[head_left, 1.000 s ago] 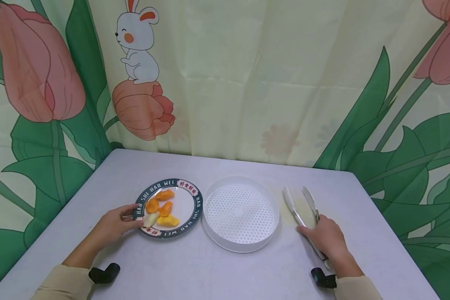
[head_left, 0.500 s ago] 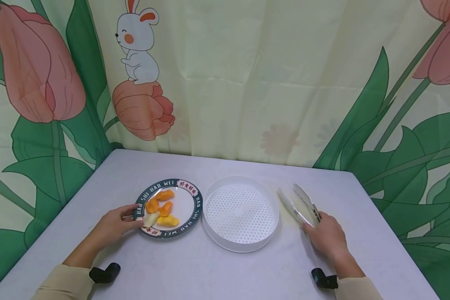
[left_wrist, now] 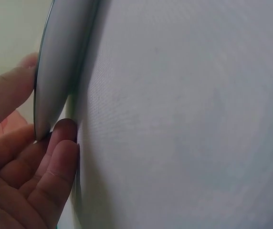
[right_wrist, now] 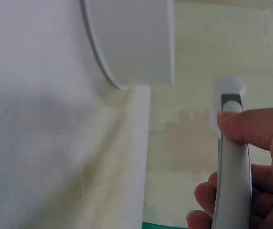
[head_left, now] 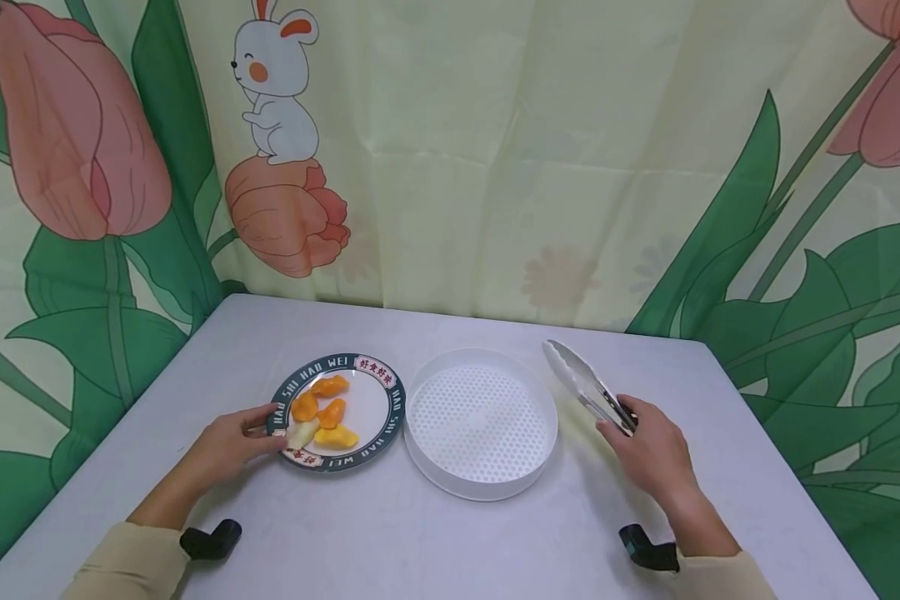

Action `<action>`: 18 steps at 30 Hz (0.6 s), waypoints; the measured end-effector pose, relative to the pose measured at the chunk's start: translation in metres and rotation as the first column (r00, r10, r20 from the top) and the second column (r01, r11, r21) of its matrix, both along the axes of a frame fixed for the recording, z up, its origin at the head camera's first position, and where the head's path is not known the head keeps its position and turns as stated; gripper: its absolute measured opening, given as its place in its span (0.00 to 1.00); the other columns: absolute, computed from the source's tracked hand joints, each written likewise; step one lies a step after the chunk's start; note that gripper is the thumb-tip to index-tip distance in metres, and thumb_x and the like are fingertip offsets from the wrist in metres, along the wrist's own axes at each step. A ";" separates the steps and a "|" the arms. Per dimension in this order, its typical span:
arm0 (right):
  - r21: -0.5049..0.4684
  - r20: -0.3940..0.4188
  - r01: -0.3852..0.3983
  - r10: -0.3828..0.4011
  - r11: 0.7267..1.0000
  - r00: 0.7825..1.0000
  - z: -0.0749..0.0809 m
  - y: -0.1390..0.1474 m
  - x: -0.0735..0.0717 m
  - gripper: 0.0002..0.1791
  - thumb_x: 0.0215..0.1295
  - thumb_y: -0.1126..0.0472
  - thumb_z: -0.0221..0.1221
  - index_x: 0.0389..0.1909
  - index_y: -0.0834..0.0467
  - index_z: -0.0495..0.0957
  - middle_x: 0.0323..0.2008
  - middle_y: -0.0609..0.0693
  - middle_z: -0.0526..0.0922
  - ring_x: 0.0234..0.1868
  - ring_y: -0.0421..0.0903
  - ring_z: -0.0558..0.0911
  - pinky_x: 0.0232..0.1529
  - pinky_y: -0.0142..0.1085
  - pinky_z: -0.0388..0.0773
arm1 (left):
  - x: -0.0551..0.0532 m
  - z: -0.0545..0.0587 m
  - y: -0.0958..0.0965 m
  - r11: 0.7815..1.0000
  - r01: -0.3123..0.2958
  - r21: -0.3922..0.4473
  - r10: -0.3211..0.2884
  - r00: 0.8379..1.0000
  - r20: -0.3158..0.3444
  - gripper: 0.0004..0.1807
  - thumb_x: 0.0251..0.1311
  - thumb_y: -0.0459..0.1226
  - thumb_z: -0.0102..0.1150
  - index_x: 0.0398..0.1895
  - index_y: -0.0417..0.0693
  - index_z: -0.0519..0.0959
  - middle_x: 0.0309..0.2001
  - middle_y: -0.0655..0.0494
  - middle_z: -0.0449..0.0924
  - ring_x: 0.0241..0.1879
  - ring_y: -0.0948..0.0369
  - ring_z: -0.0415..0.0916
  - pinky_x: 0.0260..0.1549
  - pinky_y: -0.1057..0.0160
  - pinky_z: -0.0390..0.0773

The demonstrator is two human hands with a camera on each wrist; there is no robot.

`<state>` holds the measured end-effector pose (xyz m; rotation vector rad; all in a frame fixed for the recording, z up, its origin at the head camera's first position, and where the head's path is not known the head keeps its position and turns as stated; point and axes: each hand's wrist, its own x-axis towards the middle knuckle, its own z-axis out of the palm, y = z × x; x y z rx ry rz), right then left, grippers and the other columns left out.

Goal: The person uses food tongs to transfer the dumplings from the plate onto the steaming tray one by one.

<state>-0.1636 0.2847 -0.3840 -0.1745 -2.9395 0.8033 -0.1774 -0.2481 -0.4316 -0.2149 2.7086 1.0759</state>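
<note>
A white plate with a dark lettered rim (head_left: 394, 417) lies on the left of the table. My left hand (head_left: 225, 446) pinches its left edge, thumb on the rim and fingers beneath, as the left wrist view shows. On the plate are several orange pieces (head_left: 304, 407), a yellow piece (head_left: 337, 437) and a pale piece (head_left: 302, 434), all food-like. My right hand (head_left: 654, 446) grips metal tongs (head_left: 583, 382), raised over the table with their tips pointing up and left. In the right wrist view the thumb presses along the tongs' arm (right_wrist: 233, 167).
Between the hands stands a round white steamer tray (head_left: 482, 490) with a perforated base, right beside the plate. The white table (head_left: 420, 550) ends at a printed curtain (head_left: 450, 208) behind.
My right hand has raised the tongs off the table and turned them toward the left, and their arms now appear closer together. The left hand stays at the plate's edge.
</note>
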 end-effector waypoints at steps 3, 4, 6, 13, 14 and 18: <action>-0.001 -0.008 -0.052 0.052 0.999 0.999 0.005 -0.010 0.000 0.40 0.69 0.49 0.60 0.71 0.70 0.61 0.64 0.72 0.68 0.60 0.68 0.71 0.53 0.65 0.72 | -0.001 0.001 0.000 1.000 0.000 0.000 0.000 1.000 -0.002 0.50 0.58 0.55 0.69 0.74 0.34 0.61 0.66 0.25 0.64 0.62 0.34 0.66 0.55 0.41 0.76; 0.005 -0.013 -0.069 0.070 0.998 0.997 0.006 -0.014 0.001 0.40 0.69 0.49 0.61 0.71 0.70 0.62 0.64 0.72 0.68 0.60 0.68 0.72 0.53 0.65 0.73 | -0.001 0.001 0.000 1.000 0.000 0.001 0.000 1.000 -0.002 0.50 0.58 0.55 0.69 0.74 0.34 0.61 0.66 0.25 0.64 0.62 0.33 0.66 0.54 0.41 0.76; 0.021 -0.025 -0.103 0.104 0.994 0.994 0.009 -0.021 0.000 0.40 0.68 0.50 0.62 0.71 0.70 0.63 0.63 0.71 0.70 0.58 0.67 0.73 0.52 0.63 0.74 | -0.001 0.001 0.001 1.000 0.001 0.002 -0.001 1.000 -0.002 0.49 0.58 0.54 0.69 0.74 0.34 0.61 0.67 0.25 0.63 0.62 0.33 0.66 0.55 0.41 0.76; 0.065 -0.049 -0.218 0.222 0.974 0.974 0.019 -0.054 0.000 0.38 0.64 0.52 0.66 0.70 0.67 0.67 0.61 0.67 0.75 0.58 0.64 0.76 0.52 0.60 0.76 | -0.001 0.001 0.000 1.000 0.000 0.015 0.000 1.000 0.001 0.49 0.58 0.54 0.69 0.74 0.35 0.60 0.68 0.25 0.62 0.65 0.32 0.62 0.57 0.38 0.73; 0.063 -0.051 -0.237 0.240 0.969 0.969 0.021 -0.059 0.000 0.38 0.64 0.52 0.66 0.69 0.67 0.67 0.61 0.66 0.75 0.58 0.63 0.77 0.52 0.60 0.76 | 0.000 0.001 -0.001 1.000 0.001 0.017 -0.001 1.000 0.001 0.49 0.58 0.55 0.69 0.74 0.35 0.60 0.68 0.25 0.62 0.65 0.32 0.62 0.57 0.38 0.73; 0.082 -0.053 -0.314 0.319 0.946 0.946 0.027 -0.077 -0.002 0.37 0.62 0.53 0.68 0.68 0.65 0.70 0.60 0.62 0.77 0.56 0.60 0.79 0.51 0.55 0.78 | 0.000 -0.001 -0.001 1.000 0.005 0.019 -0.005 1.000 -0.003 0.50 0.58 0.55 0.69 0.74 0.35 0.60 0.68 0.25 0.62 0.65 0.32 0.62 0.57 0.38 0.73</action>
